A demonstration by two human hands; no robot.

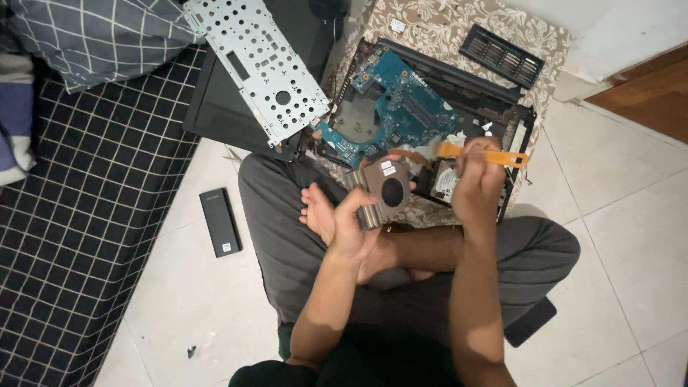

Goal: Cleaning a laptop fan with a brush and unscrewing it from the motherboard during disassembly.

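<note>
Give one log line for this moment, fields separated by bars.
left hand: holds cooling fan | right hand: holds orange pry tool | opened laptop: in front

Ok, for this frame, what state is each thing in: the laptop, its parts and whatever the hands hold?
Laptop base: opened up, blue circuit board exposed.
Metal plate: removed, lying tilted across the dark panel.
Vent cover: detached, lying apart on the patterned cloth.
Heatsink and fan: out of the laptop, gripped in the left hand.
Orange pry tool: held in the right hand.
Black slab: flat on the floor.
</note>
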